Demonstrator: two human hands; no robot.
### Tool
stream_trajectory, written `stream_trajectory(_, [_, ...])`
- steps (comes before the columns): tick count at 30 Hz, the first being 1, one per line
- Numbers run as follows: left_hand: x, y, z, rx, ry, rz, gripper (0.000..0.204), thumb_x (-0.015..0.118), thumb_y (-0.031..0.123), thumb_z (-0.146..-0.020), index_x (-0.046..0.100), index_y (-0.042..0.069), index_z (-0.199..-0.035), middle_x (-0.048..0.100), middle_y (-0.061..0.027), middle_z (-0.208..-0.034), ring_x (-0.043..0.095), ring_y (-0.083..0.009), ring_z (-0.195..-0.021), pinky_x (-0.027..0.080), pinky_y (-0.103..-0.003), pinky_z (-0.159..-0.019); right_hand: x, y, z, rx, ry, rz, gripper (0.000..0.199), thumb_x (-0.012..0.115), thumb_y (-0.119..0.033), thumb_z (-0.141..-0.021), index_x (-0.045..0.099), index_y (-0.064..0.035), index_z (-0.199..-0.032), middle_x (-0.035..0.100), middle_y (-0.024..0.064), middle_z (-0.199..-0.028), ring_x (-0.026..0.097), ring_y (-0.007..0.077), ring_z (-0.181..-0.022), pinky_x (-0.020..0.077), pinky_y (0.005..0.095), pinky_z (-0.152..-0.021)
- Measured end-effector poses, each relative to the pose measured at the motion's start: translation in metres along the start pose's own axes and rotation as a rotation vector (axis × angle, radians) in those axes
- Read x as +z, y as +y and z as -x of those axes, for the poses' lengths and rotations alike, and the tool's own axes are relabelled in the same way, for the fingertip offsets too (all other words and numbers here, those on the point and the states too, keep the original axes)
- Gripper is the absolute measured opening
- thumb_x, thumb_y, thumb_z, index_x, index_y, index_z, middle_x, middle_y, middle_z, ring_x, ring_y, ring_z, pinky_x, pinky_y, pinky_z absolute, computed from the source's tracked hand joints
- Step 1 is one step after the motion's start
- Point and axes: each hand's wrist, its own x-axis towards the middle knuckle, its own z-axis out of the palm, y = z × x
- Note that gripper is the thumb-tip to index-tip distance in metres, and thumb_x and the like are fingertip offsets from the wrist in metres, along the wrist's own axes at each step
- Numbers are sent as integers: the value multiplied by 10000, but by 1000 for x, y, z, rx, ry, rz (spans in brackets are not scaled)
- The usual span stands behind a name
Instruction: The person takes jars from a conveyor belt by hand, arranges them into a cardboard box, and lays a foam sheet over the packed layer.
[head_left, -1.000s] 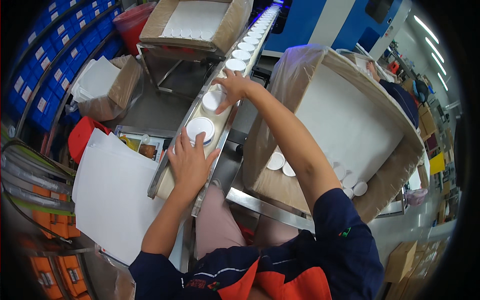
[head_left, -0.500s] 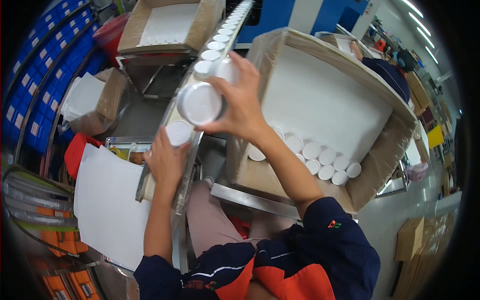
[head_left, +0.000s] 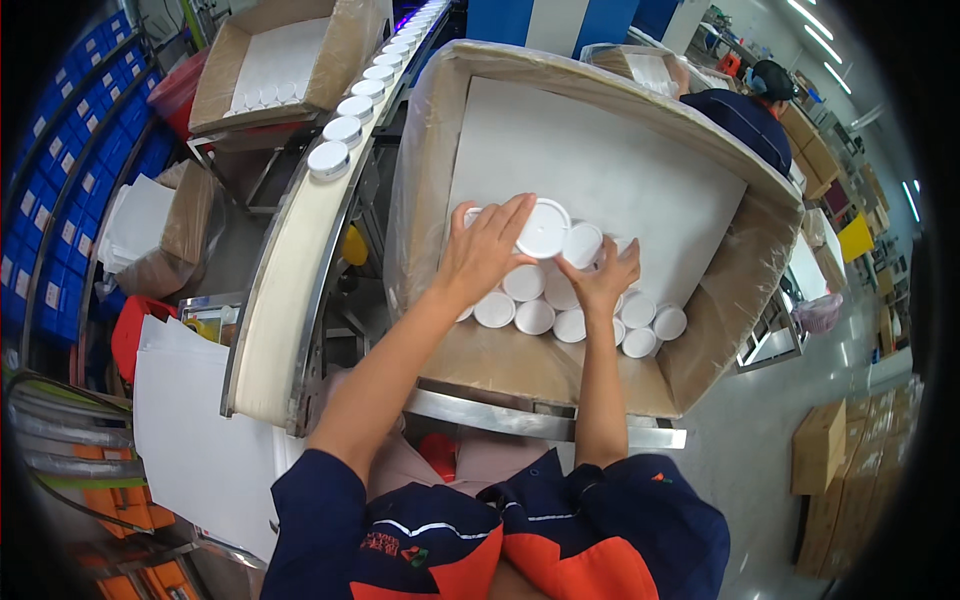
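Both hands are over the near part of a large plastic-lined carton (head_left: 520, 350), gripping a short row of white round lids (head_left: 545, 228) between them. My left hand (head_left: 485, 245) closes on the left end of the row, its fingers bent over the lids. At the right end, my right hand (head_left: 604, 278) grips with thumb and fingers spread around a lid (head_left: 582, 243). Below and beside the hands, several more white lids (head_left: 534, 317) stand packed in rows along the carton's near side. My fingers partly hide the held lids.
A conveyor belt (head_left: 265, 340) to the left carries a line of white lids (head_left: 328, 160) at its far part. Another carton (head_left: 215, 95) stands beyond it. White sheets (head_left: 195, 420) lie at lower left. A metal rail (head_left: 490, 412) runs before the carton. A co-worker (head_left: 740, 125) is at far right.
Both hands have moved right from the conveyor into the carton, bringing lids with them. The view has shifted, and the belt's near part now carries no lids.
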Motion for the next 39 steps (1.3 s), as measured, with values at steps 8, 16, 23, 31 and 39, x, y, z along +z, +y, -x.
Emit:
stream_trajectory(8, [70, -49, 5, 62, -174, -299, 928, 786, 478, -725, 414, 152, -1510, 529, 6, -1430, 563, -161, -1126, 336, -494, -1072, 12, 8, 3, -32, 48, 122, 919, 949, -534, -473, 658, -110, -1235, 275, 302, -1544, 279, 609, -1337, 339, 658, -1045])
stream_trajectory(16, [71, -47, 18, -98, -340, -27, 874, 807, 363, -747, 410, 210, -1512, 459, -53, -1501, 392, -259, -1420, 227, -539, -1177, 17, -3, 6, -16, -16, 120, 949, 949, -513, -487, 619, -188, -1315, 218, 280, -1587, 256, 611, -1360, 334, 654, -1035])
stream_trajectory(23, [36, -13, 64, -289, -183, 9, 857, 778, 256, -791, 371, 94, -1528, 296, -202, -1591, 263, -393, -1488, 210, -585, -1196, 16, -14, 21, 24, -109, 214, 1026, 887, -570, -603, 474, -248, -1487, 130, 292, -1626, 192, 569, -1435, 257, 696, -1075])
stream_trajectory(31, [-39, 52, 189, -818, -86, 483, 409, 675, 137, -864, 581, 6, -1240, 607, -223, -1181, 614, -399, -1093, 507, -454, -936, 33, -64, 50, -427, -93, -79, 676, 736, -404, -870, 509, -109, -1434, 328, 240, -1576, 288, 414, -1462, 210, 661, -1119])
stream_trajectory(39, [-30, 51, 185, -638, -124, 381, 233, 612, 145, -889, 619, 14, -1081, 656, -185, -993, 649, -382, -937, 527, -475, -828, 71, -120, 44, -676, -239, 215, 406, 599, -206, -959, 573, -41, -1329, 514, 181, -1455, 428, 341, -1383, 243, 623, -1123])
